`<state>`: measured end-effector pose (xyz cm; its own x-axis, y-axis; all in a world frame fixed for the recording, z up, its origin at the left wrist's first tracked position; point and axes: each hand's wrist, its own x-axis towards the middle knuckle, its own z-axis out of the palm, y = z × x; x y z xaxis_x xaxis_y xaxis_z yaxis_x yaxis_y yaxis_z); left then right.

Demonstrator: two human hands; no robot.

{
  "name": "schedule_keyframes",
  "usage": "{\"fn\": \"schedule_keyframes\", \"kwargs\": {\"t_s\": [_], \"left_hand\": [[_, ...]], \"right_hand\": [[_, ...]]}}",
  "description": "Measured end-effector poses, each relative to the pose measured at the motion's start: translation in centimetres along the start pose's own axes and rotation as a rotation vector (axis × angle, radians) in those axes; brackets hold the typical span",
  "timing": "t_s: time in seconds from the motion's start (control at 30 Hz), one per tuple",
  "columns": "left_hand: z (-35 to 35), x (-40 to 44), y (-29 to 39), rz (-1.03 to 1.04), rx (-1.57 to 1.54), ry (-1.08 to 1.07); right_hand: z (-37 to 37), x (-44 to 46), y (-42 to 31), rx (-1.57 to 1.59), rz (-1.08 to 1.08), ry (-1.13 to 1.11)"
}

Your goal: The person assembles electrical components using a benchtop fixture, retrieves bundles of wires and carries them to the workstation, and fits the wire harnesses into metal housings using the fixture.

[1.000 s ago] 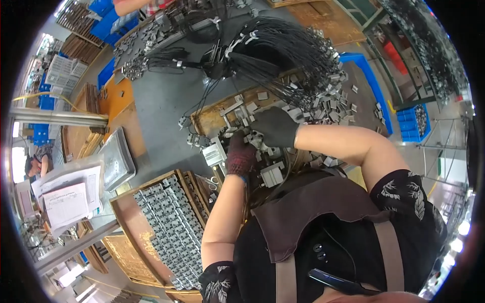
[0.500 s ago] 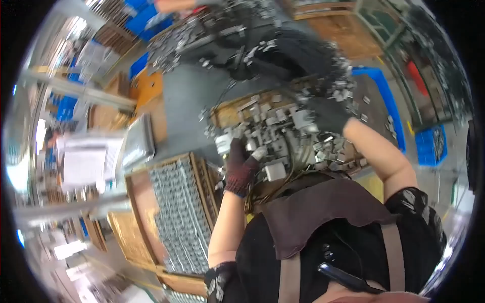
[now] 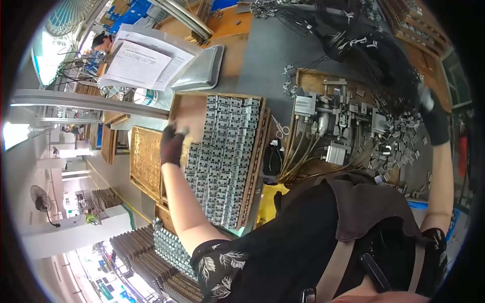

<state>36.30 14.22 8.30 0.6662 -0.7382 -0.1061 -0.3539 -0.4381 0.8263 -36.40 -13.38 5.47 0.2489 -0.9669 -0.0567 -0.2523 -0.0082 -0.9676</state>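
My left hand (image 3: 173, 145), in a dark red and black glove, is over the upper left part of a wooden tray (image 3: 174, 108). Its fingers are bent around something small and pale that I cannot make out. Rows of grey metal parts (image 3: 222, 151) fill much of that tray. At the right, my right hand (image 3: 434, 118) wears a dark glove and is beside a bundle of black cables (image 3: 374, 60). Something whitish shows at its fingertips, too blurred to name. Between the hands stands a metal fixture (image 3: 341, 121) with hoses.
Scissors (image 3: 281, 129) lie between tray and fixture. Loose metal pieces (image 3: 401, 146) are scattered right of the fixture. Papers (image 3: 139, 63) and a grey plastic tray (image 3: 202, 70) are at the upper left, near a metal rail (image 3: 86, 101). Another person (image 3: 101, 42) is in the background.
The view has swung left. Both hands have left the fixture: my left hand has moved over to the tray of parts, my right hand out to the right beside the cables.
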Motion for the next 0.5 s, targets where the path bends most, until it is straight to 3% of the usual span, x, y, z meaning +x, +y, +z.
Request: {"fn": "schedule_keyframes", "kwargs": {"t_s": [0.07,0.13,0.17,0.2,0.27,0.33,0.4,0.5], "left_hand": [[-4.0,2.3,-6.5,-0.110,0.129,-0.047],[-4.6,1.0,-6.5,-0.402,0.046,-0.159],[-4.9,1.0,-7.9,-0.443,0.029,-0.220],[-4.6,0.9,-8.5,-0.433,0.079,-0.255],[-4.5,2.0,-12.5,-0.461,0.092,-0.281],[-3.8,1.4,-11.6,-0.486,-0.037,-0.304],[-3.3,1.1,-11.5,-0.420,-0.103,-0.288],[-3.1,0.9,-10.9,-0.376,-0.053,-0.279]], "right_hand": [[4.0,1.8,-4.4,-0.646,-0.385,0.207],[7.4,3.5,-7.2,-0.484,-0.435,0.148],[8.8,4.2,-8.1,-0.314,-0.477,0.075],[10.1,4.9,-8.4,-0.326,-0.492,0.066],[12.4,6.1,-8.7,-0.378,-0.655,-0.184],[17.9,3.5,-13.6,-0.489,-0.589,-0.154],[19.6,4.1,-14.5,-0.780,-0.321,-0.612],[21.6,5.3,-13.1,-0.969,-0.264,-0.697]]}}
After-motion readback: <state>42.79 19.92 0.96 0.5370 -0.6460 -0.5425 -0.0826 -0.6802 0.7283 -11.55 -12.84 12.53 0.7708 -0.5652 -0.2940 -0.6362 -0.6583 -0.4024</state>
